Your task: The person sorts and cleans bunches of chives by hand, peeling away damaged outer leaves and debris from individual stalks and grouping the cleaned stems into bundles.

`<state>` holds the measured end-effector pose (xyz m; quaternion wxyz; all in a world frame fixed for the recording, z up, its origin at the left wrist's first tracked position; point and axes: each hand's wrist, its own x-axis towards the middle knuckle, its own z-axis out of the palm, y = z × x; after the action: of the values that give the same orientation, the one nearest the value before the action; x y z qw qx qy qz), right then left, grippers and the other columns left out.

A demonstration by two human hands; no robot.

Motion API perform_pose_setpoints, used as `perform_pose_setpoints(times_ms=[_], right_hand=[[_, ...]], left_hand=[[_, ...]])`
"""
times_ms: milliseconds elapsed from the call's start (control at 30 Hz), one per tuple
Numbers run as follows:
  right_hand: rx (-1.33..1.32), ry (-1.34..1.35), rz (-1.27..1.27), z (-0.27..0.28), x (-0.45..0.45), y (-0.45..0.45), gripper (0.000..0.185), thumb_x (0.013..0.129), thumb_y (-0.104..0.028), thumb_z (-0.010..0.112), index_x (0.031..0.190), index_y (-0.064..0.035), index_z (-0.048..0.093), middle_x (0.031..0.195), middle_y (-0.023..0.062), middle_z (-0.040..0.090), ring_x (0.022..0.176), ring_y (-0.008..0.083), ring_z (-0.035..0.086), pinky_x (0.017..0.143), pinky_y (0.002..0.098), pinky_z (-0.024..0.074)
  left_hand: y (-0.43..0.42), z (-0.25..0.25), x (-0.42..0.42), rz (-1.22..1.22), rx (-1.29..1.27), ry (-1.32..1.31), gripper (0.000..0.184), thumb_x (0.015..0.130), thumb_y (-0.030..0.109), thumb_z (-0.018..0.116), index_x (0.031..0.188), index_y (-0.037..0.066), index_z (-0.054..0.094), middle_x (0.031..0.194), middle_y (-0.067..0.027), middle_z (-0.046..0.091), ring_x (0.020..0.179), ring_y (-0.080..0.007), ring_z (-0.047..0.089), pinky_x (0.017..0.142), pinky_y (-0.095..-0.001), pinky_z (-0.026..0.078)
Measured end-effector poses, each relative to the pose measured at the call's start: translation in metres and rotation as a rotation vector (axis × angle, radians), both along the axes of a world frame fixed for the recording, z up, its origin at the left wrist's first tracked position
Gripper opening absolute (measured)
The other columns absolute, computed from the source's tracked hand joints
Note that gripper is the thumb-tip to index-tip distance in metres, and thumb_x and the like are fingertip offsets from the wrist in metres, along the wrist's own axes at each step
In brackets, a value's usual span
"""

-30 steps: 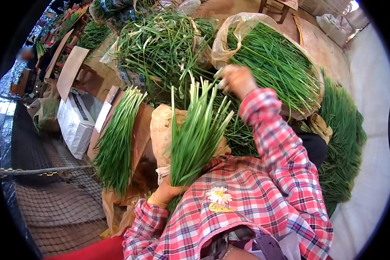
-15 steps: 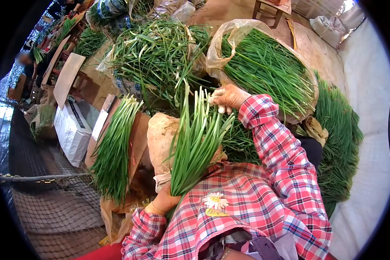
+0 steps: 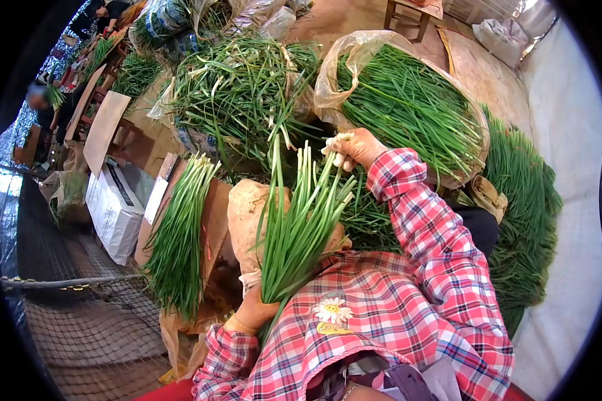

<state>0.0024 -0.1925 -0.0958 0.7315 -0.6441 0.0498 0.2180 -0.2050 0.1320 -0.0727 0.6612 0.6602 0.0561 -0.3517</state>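
Observation:
A bunch of garlic chives (image 3: 294,234) stands in front of me, pale stem ends up and green leaves down. My left hand (image 3: 254,309) is closed around its lower, leafy part. My right hand (image 3: 356,148), with white coverings on its fingertips, pinches at the pale top of a stalk on the bunch's right side. Behind the bunch is a tan sack (image 3: 247,217). Left of it, a larger pile of chives (image 3: 180,234) lies on a board (image 3: 217,207), its pale ends pointing away from me.
A loose heap of leaves (image 3: 241,93) lies ahead. Right of it, an open plastic bag (image 3: 334,77) surrounds more chives (image 3: 408,107). Another long heap (image 3: 525,220) runs along the white sheet (image 3: 568,200). A white box (image 3: 114,210) and netting (image 3: 100,334) are at left; people work beyond.
My right hand has stayed near the stem tops, its fingers now pinched closer together. The bunch's tops have shifted slightly left and down. My left hand keeps its hold.

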Motion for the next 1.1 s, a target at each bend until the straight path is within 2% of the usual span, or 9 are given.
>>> perform_pose_setpoints(times_ms=[167, 233, 367, 400, 500, 700, 867, 1000, 1100], right_hand=[[-0.566, -0.215, -0.356, -0.001, 0.027, -0.041, 0.019, 0.081, -0.024, 0.062, 0.085, -0.0050, 0.064, 0.071, 0.0054, 0.063, 0.054, 0.0129, 0.056, 0.052, 0.0279, 0.0477], [-0.372, -0.070, -0.632, 0.019, 0.021, -0.081, 0.022, 0.083, -0.027, 0.057, 0.088, -0.0062, 0.063, 0.076, 0.0053, 0.064, 0.063, 0.0182, 0.059, 0.060, 0.0322, 0.0494], [-1.634, -0.098, 0.075, -0.026, 0.015, -0.113, 0.025, 0.088, -0.023, 0.045, 0.095, -0.0070, 0.063, 0.092, 0.0127, 0.064, 0.080, 0.0240, 0.062, 0.070, 0.0349, 0.0499], [-1.627, -0.113, 0.068, -0.050, 0.011, -0.113, 0.025, 0.088, -0.023, 0.045, 0.095, -0.0070, 0.063, 0.092, 0.0127, 0.064, 0.080, 0.0240, 0.062, 0.070, 0.0349, 0.0499], [-1.533, -0.042, 0.375, -0.095, -0.018, -0.097, 0.037, 0.085, -0.023, 0.051, 0.119, -0.0078, 0.052, 0.109, 0.0145, 0.059, 0.096, 0.0287, 0.058, 0.076, 0.0374, 0.0483], [-0.284, -0.202, 0.109, 0.031, -0.015, 0.011, 0.057, 0.080, -0.022, 0.065, 0.128, -0.0022, 0.042, 0.077, 0.0076, 0.063, 0.059, 0.0130, 0.056, 0.048, 0.0243, 0.0446], [-0.754, -0.775, 0.376, 0.040, -0.054, 0.081, 0.024, 0.079, -0.027, 0.062, 0.088, -0.0046, 0.065, 0.076, 0.0125, 0.064, 0.073, 0.0256, 0.063, 0.069, 0.0344, 0.0510], [0.049, -0.239, 1.022, 0.119, -0.105, 0.068, 0.029, 0.087, -0.028, 0.055, 0.104, -0.0066, 0.063, 0.093, 0.0081, 0.066, 0.084, 0.0188, 0.063, 0.070, 0.0297, 0.0514], [0.487, 0.007, 0.992, 0.089, -0.103, 0.032, 0.026, 0.087, -0.027, 0.056, 0.107, -0.0115, 0.063, 0.088, 0.0054, 0.066, 0.082, 0.0165, 0.062, 0.068, 0.0267, 0.0489]], left_hand=[[0.006, 0.011, 0.001, 0.067, 0.020, 0.059, 0.047, 0.067, 0.008, 0.072, 0.109, 0.000, 0.055, 0.099, -0.0045, 0.061, 0.088, -0.0125, 0.056, 0.081, -0.0267, 0.044], [0.012, 0.016, 0.002, 0.080, 0.005, 0.068, 0.038, 0.065, 0.008, 0.071, 0.100, 0.001, 0.058, 0.088, -0.0043, 0.061, 0.079, -0.0136, 0.056, 0.074, -0.0269, 0.046], [0.033, 0.017, 0.004, 0.145, -0.195, 0.148, 0.033, 0.070, 0.013, 0.067, 0.096, -0.003, 0.055, 0.068, -0.0121, 0.057, 0.046, -0.0222, 0.053, 0.042, -0.0321, 0.042], [0.035, 0.016, 0.006, 0.159, -0.265, 0.129, 0.033, 0.070, 0.012, 0.066, 0.095, -0.004, 0.055, 0.067, -0.0122, 0.057, 0.046, -0.0224, 0.053, 0.041, -0.0316, 0.041], [0.037, 0.024, 0.013, 0.185, -0.330, 0.083, 0.033, 0.069, 0.012, 0.066, 0.096, -0.004, 0.054, 0.066, -0.0120, 0.056, 0.046, -0.0225, 0.052, 0.041, -0.0308, 0.041], [0.026, 0.043, 0.014, 0.210, -0.148, 0.072, 0.040, 0.066, 0.014, 0.068, 0.099, -0.003, 0.054, 0.068, -0.0094, 0.055, 0.049, -0.0194, 0.052, 0.042, -0.0287, 0.040], [0.013, 0.044, 0.014, 0.166, -0.146, 0.012, 0.049, 0.071, 0.010, 0.069, 0.116, 0.004, 0.052, 0.101, 0.0000, 0.057, 0.091, -0.0104, 0.051, 0.080, -0.0253, 0.041], [0.015, 0.031, 0.023, 0.166, -0.154, 0.001, 0.046, 0.073, 0.012, 0.069, 0.115, 0.004, 0.053, 0.100, 0.0009, 0.056, 0.088, -0.0090, 0.049, 0.077, -0.0244, 0.040], [0.014, 0.034, 0.033, 0.178, -0.094, -0.096, 0.043, 0.073, 0.012, 0.069, 0.112, 0.005, 0.054, 0.097, 0.0013, 0.056, 0.085, -0.0083, 0.050, 0.075, -0.0236, 0.040]])
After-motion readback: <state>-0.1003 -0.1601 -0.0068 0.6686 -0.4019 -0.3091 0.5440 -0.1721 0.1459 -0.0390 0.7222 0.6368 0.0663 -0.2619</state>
